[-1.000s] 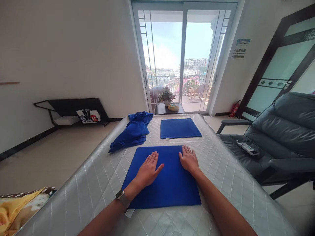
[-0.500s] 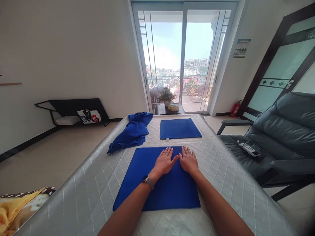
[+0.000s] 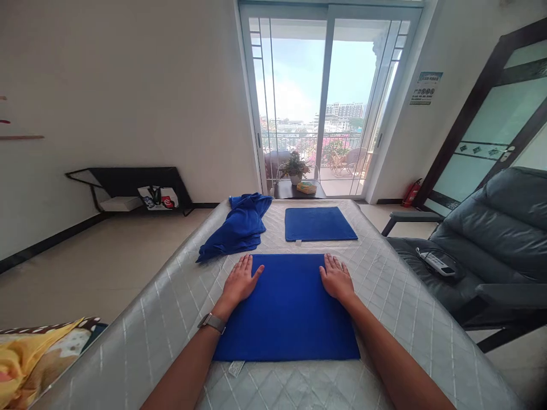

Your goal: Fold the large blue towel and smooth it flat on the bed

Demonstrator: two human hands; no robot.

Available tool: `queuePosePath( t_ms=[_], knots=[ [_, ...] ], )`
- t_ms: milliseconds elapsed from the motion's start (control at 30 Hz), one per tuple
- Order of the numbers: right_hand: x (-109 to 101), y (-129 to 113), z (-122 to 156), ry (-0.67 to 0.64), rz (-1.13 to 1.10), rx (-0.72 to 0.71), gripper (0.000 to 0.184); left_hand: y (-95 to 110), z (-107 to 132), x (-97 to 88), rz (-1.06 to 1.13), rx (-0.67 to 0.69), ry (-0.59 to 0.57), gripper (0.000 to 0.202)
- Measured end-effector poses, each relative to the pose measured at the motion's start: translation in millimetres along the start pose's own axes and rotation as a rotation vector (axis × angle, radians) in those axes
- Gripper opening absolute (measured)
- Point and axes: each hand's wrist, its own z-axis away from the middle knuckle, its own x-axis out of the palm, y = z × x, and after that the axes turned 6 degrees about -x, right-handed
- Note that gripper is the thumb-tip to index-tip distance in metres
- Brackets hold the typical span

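Note:
Flat on the quilted silvery mattress (image 3: 162, 324) lies a blue cloth (image 3: 290, 313), spread smooth into a near rectangle, with a white label showing at its front left edge. My left hand (image 3: 241, 280), a watch on its wrist, rests palm down on the cloth's far left corner, fingers together and thumb out. At the far right corner my right hand (image 3: 337, 277) lies flat too, fingers stretched forward. Beyond them a second blue cloth (image 3: 320, 223) lies flat with a small tag at its near edge. A crumpled blue cloth (image 3: 239, 225) sits at the far left.
A grey leather armchair (image 3: 482, 228) stands along the right side, with a white power strip (image 3: 436, 263) on its seat. Past the mattress's far edge is a small table with a potted plant (image 3: 296, 168). Yellow patterned fabric (image 3: 34, 359) shows at lower left.
My left hand has slid left across the cloth to its left edge, away from my right hand. My right hand stays near the far right corner. The label at the front edge now shows.

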Motion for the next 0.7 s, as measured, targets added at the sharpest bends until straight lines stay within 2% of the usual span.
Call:
queuePosePath(
  t_ms=[367, 500, 700],
  knots=[
    [-10, -6, -1, -0.034, 0.025, 0.025, 0.064, 9, 3, -9.1, 0.015, -0.012, -0.027, 0.089],
    [-13, -5, 10, -0.031, 0.03, 0.02, 0.063, 9, 3, -7.9, 0.009, -0.011, -0.003, 0.09],
    [-4, -3, 27, -0.036, 0.033, 0.007, 0.064, 9, 3, -5.5, -0.001, 0.004, 0.007, 0.088]
  ],
)
